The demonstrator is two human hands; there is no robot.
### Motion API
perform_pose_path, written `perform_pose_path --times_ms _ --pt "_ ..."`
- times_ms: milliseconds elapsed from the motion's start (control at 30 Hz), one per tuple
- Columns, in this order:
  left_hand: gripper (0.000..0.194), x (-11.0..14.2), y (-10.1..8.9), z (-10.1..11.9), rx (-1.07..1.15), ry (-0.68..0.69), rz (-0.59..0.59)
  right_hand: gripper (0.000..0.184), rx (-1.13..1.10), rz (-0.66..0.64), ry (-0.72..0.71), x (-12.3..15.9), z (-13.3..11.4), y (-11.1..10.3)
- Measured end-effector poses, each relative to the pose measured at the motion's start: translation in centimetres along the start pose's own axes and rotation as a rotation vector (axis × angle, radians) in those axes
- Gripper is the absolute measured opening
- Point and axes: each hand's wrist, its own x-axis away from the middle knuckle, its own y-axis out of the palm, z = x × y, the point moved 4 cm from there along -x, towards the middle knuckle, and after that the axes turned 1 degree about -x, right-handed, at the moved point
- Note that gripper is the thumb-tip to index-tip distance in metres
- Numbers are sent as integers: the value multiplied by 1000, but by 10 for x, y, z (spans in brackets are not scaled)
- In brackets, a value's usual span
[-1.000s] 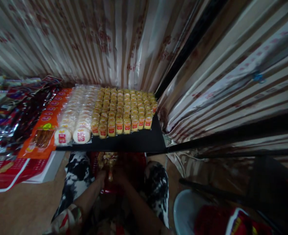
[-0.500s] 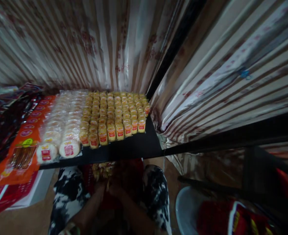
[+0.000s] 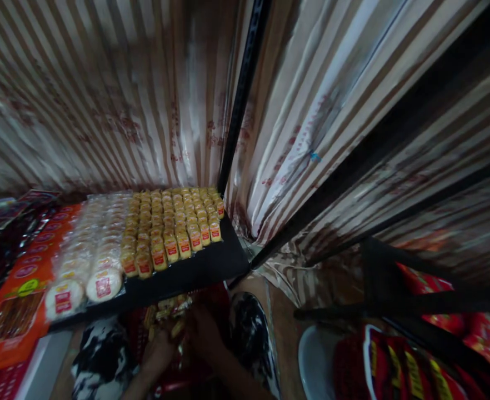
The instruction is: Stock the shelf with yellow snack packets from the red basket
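Low in the view, my left hand (image 3: 160,349) reaches into a red basket (image 3: 218,294) between my knees, touching or close beside small yellow wrapped snacks (image 3: 168,308). My right hand (image 3: 203,330) is in the same basket, to the right of those packets. Shadow and blur hide the fingers of both hands, so their grip does not show. Above the hands, a black shelf (image 3: 190,275) carries tight rows of similar yellow wrapped snacks (image 3: 172,244) with red labels. Left of them stand two rows of round white wrapped cakes (image 3: 103,284).
An orange snack bag (image 3: 24,294) and dark shiny packs (image 3: 3,250) lie at the shelf's left. Striped curtains (image 3: 145,111) hang behind, with a black metal post (image 3: 240,94) at the corner. A pale basin (image 3: 311,361) and red packages (image 3: 415,366) sit at lower right.
The view has shifted, so the shelf sits lower and farther left. My hands, close together before, are now farther apart, and more yellow packets show in the basket.
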Motion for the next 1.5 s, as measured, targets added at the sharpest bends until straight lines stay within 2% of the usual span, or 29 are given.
perform_pose_path --times_ms 67,167,267,400,533,667,767,933,1033,1200,1400,1500 --pt "48 8 -15 16 57 122 -51 51 -42 0 -66 6 -3 -16" --pt "44 13 -39 36 81 207 -63 34 -92 -23 -95 11 -3 -33" --pt "34 12 -59 56 200 295 -77 27 -176 59 -130 11 -6 -52" --pt "35 9 -79 88 423 452 -102 27 -415 149 -157 4 -13 -75" --pt "31 5 -102 121 399 484 -28 26 -549 235 -141 -8 -20 -94" --pt "31 -8 -127 160 347 503 32 27 -445 422 -147 -25 -31 -120" --pt "34 -24 -148 196 255 556 174 32 -350 581 -154 -42 -42 -143" --pt "24 -52 -177 256 37 671 369 48 -252 730 -184 -77 -52 -175" --pt "23 -72 -186 282 -67 717 414 51 -197 776 -201 -96 -51 -187" --pt "23 -104 -187 305 -187 726 467 49 -131 794 -194 -121 -42 -195" --pt "25 -123 -173 314 -409 688 432 50 -133 786 -197 -147 -31 -193" --pt "25 -131 -171 313 -500 641 466 50 -119 772 -191 -160 -25 -190"
